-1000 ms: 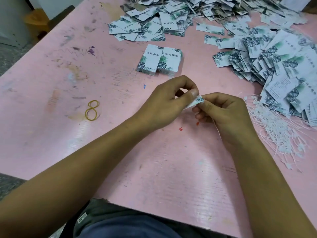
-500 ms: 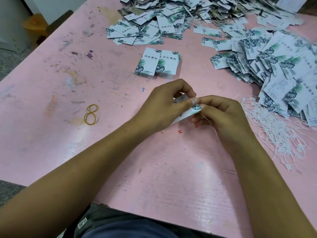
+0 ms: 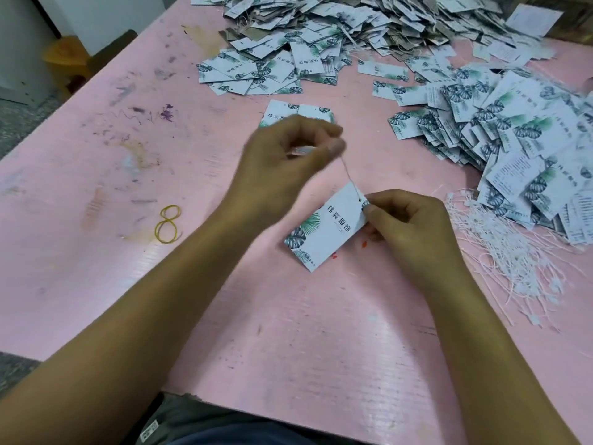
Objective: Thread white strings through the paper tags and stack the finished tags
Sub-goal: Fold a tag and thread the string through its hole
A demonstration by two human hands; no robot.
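On the head camera I am watching the right hand [image 3: 407, 226] pinching the top corner of a leaf-printed paper tag [image 3: 324, 229] between thumb and curled fingers. The tag is sitting tilted near the middle of the view, low over the pink table [image 3: 96, 284]; I cannot tell whether it is touching it. A white string [image 3: 349, 176] is running taut from the tag's punched hole toward eleven o'clock, up to the left hand [image 3: 288, 155], whose thumb and forefinger are pinching its end. That hand is showing blurred. At twelve o'clock from it, partly hidden behind it, two neat tag stacks [image 3: 298, 112] are sitting side by side. At three o'clock from the right hand a heap of loose white strings [image 3: 500, 248] is lying, with a spread of overlapping tags [image 3: 513, 133] toward one o'clock. A larger tag heap [image 3: 353, 27] is filling the far edge at twelve. Two yellow rubber bands [image 3: 168, 224] are lying together at nine o'clock from the held tag.
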